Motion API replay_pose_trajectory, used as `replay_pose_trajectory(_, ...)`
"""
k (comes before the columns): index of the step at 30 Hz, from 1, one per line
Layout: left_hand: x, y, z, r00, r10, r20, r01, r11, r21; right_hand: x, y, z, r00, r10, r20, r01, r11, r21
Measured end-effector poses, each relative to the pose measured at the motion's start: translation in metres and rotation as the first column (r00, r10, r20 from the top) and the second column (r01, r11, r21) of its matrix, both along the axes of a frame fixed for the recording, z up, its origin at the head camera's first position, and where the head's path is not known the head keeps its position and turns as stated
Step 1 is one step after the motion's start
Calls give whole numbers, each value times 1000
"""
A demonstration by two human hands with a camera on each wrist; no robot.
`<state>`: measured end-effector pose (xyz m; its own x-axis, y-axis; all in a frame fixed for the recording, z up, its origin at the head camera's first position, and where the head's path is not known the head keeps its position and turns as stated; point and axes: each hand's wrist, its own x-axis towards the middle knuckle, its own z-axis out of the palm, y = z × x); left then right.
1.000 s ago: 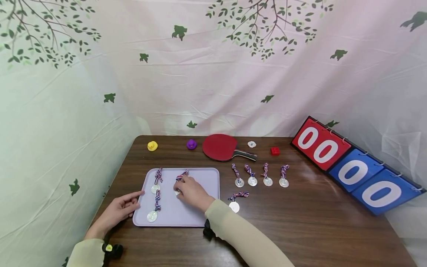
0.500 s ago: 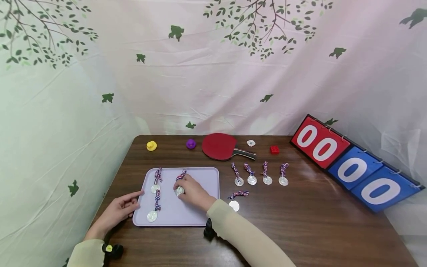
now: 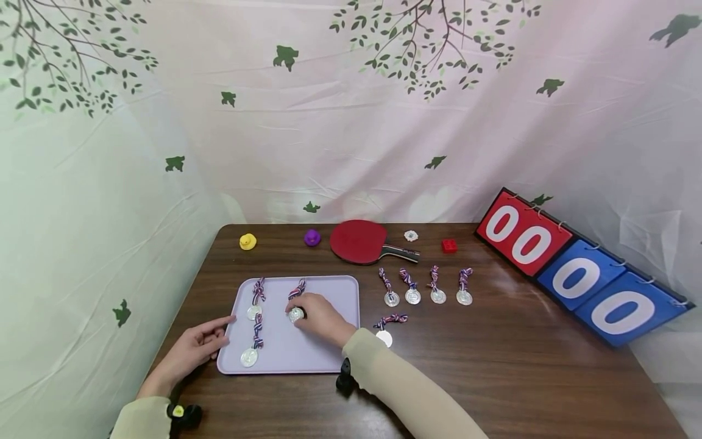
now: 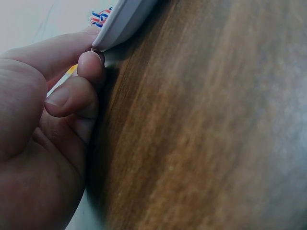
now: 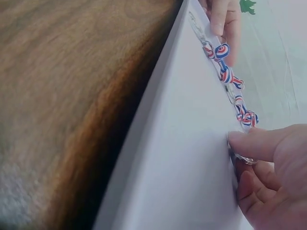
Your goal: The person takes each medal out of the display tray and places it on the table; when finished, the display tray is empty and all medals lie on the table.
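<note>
A lilac tray [image 3: 334, 292] lies on the left part of the table. My left hand [image 3: 189, 350] holds its left rim, and the left wrist view shows fingertips above and below the edge. Over the middle of the tray, my right hand [image 3: 320, 314] pinches a silver medal [image 3: 296, 314] by its sides with thumb and fingers. The medal's knotted striped ribbon [image 3: 298, 287] points toward the back. Along the tray's left side lie two more silver medals, a rear medal [image 3: 254, 313] and a front medal [image 3: 249, 357], both with knotted ribbons.
Right of the tray, a medal [image 3: 384, 338] lies near the right forearm, behind it a row of several medals [image 3: 413, 296]. At the back are a yellow duck [image 3: 248, 241], purple duck [image 3: 312, 238], table tennis paddle [image 3: 358, 242], white piece [image 3: 411, 235], red brick [image 3: 449, 246] and scoreboard [image 3: 581, 268].
The fingers of my right hand have shifted slightly right, uncovering more of the medal's face. My left hand keeps its place at the tray.
</note>
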<state>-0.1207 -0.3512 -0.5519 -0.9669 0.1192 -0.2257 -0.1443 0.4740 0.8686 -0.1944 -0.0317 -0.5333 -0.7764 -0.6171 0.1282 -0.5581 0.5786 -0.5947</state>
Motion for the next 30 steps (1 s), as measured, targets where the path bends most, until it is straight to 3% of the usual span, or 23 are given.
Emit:
replay_pose_trajectory(8,0,0,-1,1000,0,-15,0,1000,3,1,6,3,999,-2,38,4,999,-43)
replay_pose_trajectory(19,1,0,-2,1000,2,-17,-2,1000,4,-2,13,-5,991,0,133,18,991,-134)
replay_pose_trajectory(30,0,1,-2,1000,9,-1,-9,1000,-4,3,26,-5,992,8,129,15,984,-175)
